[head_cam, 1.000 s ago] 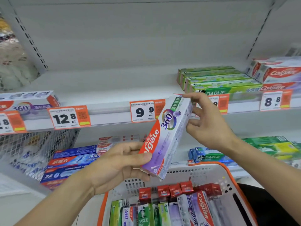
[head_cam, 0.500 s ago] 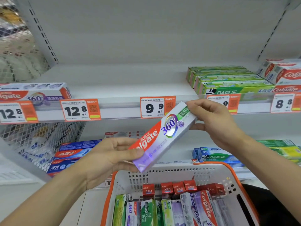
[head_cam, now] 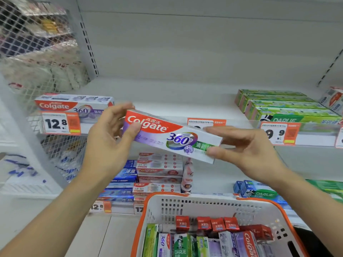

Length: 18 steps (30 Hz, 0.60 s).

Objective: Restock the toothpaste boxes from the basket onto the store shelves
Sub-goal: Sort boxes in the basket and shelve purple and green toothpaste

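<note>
A white and purple Colgate 360 toothpaste box (head_cam: pixel 172 135) lies nearly level in front of the upper shelf (head_cam: pixel 167 101). My left hand (head_cam: pixel 109 138) grips its red left end between thumb and fingers. My right hand (head_cam: pixel 246 147) pinches its right end. One matching Colgate 360 box (head_cam: pixel 74 106) stands on the shelf at the left, behind a 12.8 price tag (head_cam: pixel 60 123). Below, the white basket with an orange rim (head_cam: pixel 204 203) holds several more toothpaste boxes (head_cam: pixel 204 236).
Green Darlie boxes (head_cam: pixel 285 106) fill the upper shelf's right side, with red and white boxes (head_cam: pixel 332 99) beyond. A wire mesh divider (head_cam: pixel 37 52) closes the left. The lower shelf holds blue (head_cam: pixel 126 175) and red Colgate boxes (head_cam: pixel 159 169).
Both hands have turned the box from steeply tilted to almost level and carried it up and left toward the upper shelf. The camera view has shifted left.
</note>
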Each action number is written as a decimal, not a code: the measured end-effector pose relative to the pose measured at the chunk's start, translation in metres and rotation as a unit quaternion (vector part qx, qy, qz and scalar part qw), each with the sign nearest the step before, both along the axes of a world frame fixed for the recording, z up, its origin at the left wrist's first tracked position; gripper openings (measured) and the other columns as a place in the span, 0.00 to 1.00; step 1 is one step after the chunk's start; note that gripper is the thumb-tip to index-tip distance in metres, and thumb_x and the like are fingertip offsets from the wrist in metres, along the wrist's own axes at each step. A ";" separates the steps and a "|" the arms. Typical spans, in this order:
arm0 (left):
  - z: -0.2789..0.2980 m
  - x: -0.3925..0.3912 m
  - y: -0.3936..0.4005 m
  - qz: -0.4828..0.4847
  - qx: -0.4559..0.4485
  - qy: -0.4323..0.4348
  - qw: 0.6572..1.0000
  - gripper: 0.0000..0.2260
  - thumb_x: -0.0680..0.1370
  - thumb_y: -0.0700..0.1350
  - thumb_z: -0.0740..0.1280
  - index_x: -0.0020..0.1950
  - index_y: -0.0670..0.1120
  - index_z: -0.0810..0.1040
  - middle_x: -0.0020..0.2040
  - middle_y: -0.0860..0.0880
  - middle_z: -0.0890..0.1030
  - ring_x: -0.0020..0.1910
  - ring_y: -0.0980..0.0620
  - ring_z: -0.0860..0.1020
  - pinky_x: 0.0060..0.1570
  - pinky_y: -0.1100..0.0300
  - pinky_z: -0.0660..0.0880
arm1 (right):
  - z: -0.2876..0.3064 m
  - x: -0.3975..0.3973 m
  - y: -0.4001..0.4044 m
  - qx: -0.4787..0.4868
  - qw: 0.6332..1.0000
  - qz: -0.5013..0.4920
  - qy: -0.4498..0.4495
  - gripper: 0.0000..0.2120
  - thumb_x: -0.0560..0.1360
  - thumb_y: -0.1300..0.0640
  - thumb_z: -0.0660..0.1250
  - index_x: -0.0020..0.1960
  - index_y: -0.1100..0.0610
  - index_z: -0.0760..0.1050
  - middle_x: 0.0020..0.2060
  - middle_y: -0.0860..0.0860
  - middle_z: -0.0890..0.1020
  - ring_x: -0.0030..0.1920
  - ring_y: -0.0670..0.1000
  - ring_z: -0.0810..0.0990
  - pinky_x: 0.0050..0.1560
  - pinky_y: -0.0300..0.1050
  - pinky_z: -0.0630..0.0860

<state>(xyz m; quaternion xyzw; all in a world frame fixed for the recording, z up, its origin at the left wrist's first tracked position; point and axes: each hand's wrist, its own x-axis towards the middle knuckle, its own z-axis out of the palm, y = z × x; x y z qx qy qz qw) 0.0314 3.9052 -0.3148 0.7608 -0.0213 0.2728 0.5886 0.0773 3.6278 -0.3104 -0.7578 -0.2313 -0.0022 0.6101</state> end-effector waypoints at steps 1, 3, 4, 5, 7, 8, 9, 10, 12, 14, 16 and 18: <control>0.000 0.001 0.004 0.020 0.024 -0.010 0.999 0.18 0.77 0.49 0.67 0.66 0.57 0.72 0.63 0.60 0.79 0.64 0.62 0.76 0.62 0.65 0.73 | 0.006 0.001 0.007 0.013 0.999 -0.015 -0.031 0.19 0.63 0.59 0.77 0.54 0.54 0.84 0.53 0.44 0.86 0.45 0.41 0.83 0.51 0.37 0.80; -0.003 0.003 0.016 0.077 0.104 -0.023 0.991 0.19 0.81 0.49 0.65 0.72 0.53 0.69 0.66 0.60 0.75 0.66 0.64 0.72 0.64 0.68 0.68 | 0.018 0.009 0.021 0.026 0.995 -0.045 -0.086 0.17 0.65 0.61 0.77 0.54 0.52 0.83 0.54 0.45 0.86 0.48 0.39 0.83 0.53 0.35 0.80; -0.006 0.006 0.025 0.113 0.152 -0.032 0.981 0.19 0.83 0.46 0.64 0.74 0.49 0.69 0.68 0.56 0.74 0.67 0.60 0.71 0.67 0.65 0.67 | 0.024 0.016 0.027 0.036 0.992 -0.058 -0.103 0.17 0.67 0.64 0.77 0.54 0.52 0.83 0.55 0.46 0.85 0.50 0.39 0.83 0.53 0.34 0.79; -0.010 0.010 0.035 0.150 0.192 -0.044 0.969 0.19 0.82 0.42 0.64 0.73 0.46 0.69 0.69 0.51 0.72 0.68 0.54 0.70 0.69 0.58 0.66 | 0.030 0.024 0.034 0.047 0.990 -0.069 -0.117 0.18 0.68 0.68 0.76 0.54 0.52 0.82 0.55 0.46 0.84 0.52 0.39 0.83 0.53 0.33 0.79; -0.019 0.019 0.057 0.201 0.239 -0.044 0.949 0.22 0.77 0.39 0.63 0.72 0.42 0.70 0.69 0.44 0.72 0.69 0.44 0.69 0.71 0.48 0.65 | 0.042 0.043 0.048 0.052 0.985 -0.088 -0.136 0.19 0.70 0.72 0.74 0.53 0.52 0.81 0.54 0.46 0.83 0.53 0.38 0.83 0.52 0.30 0.77; -0.021 0.024 0.066 0.215 0.259 -0.031 0.941 0.24 0.74 0.40 0.63 0.71 0.42 0.71 0.69 0.42 0.72 0.69 0.41 0.68 0.71 0.45 0.64 | 0.047 0.054 0.055 0.047 0.985 -0.094 -0.135 0.18 0.70 0.72 0.74 0.52 0.52 0.81 0.53 0.45 0.83 0.51 0.37 0.83 0.50 0.29 0.77; -0.023 0.029 0.073 0.227 0.282 -0.015 0.932 0.26 0.72 0.42 0.64 0.71 0.42 0.71 0.69 0.41 0.72 0.70 0.39 0.67 0.70 0.43 0.63 | 0.049 0.065 0.063 0.037 0.986 -0.096 -0.128 0.18 0.70 0.73 0.74 0.51 0.53 0.81 0.53 0.45 0.83 0.49 0.35 0.82 0.48 0.27 0.77; -0.023 0.034 0.077 0.240 0.308 0.002 0.921 0.26 0.73 0.44 0.64 0.71 0.43 0.71 0.71 0.42 0.71 0.71 0.38 0.65 0.69 0.42 0.62 | 0.048 0.075 0.071 0.018 0.989 -0.094 -0.116 0.17 0.70 0.73 0.74 0.52 0.54 0.80 0.52 0.46 0.83 0.47 0.33 0.82 0.46 0.26 0.76; -0.026 0.043 0.084 0.255 0.353 0.023 0.900 0.25 0.76 0.46 0.67 0.73 0.45 0.69 0.74 0.43 0.68 0.75 0.40 0.60 0.69 0.40 0.58 | 0.040 0.092 0.083 -0.041 0.993 -0.072 -0.090 0.16 0.70 0.72 0.74 0.52 0.56 0.80 0.53 0.48 0.83 0.44 0.32 0.81 0.44 0.26 0.75; -0.028 0.051 0.088 0.247 0.375 0.013 0.893 0.25 0.79 0.48 0.67 0.76 0.47 0.67 0.77 0.45 0.65 0.79 0.43 0.55 0.73 0.40 0.52 | 0.029 0.102 0.087 -0.104 0.992 -0.032 -0.062 0.15 0.70 0.71 0.75 0.50 0.54 0.80 0.54 0.47 0.83 0.48 0.35 0.83 0.47 0.29 0.77; -0.030 0.058 0.088 0.228 0.391 0.004 0.892 0.25 0.80 0.49 0.66 0.77 0.48 0.65 0.78 0.47 0.64 0.80 0.44 0.53 0.75 0.42 0.48 | 0.025 0.106 0.085 -0.136 0.990 0.012 -0.030 0.15 0.70 0.70 0.75 0.50 0.54 0.79 0.55 0.45 0.83 0.50 0.41 0.84 0.48 0.32 0.78; -0.033 0.064 0.085 0.213 0.403 0.009 0.890 0.25 0.81 0.48 0.66 0.77 0.48 0.65 0.77 0.47 0.66 0.80 0.43 0.54 0.76 0.41 0.47 | 0.028 0.107 0.083 -0.147 0.988 0.047 -0.009 0.15 0.71 0.71 0.74 0.51 0.57 0.77 0.57 0.45 0.82 0.49 0.41 0.84 0.46 0.34 0.79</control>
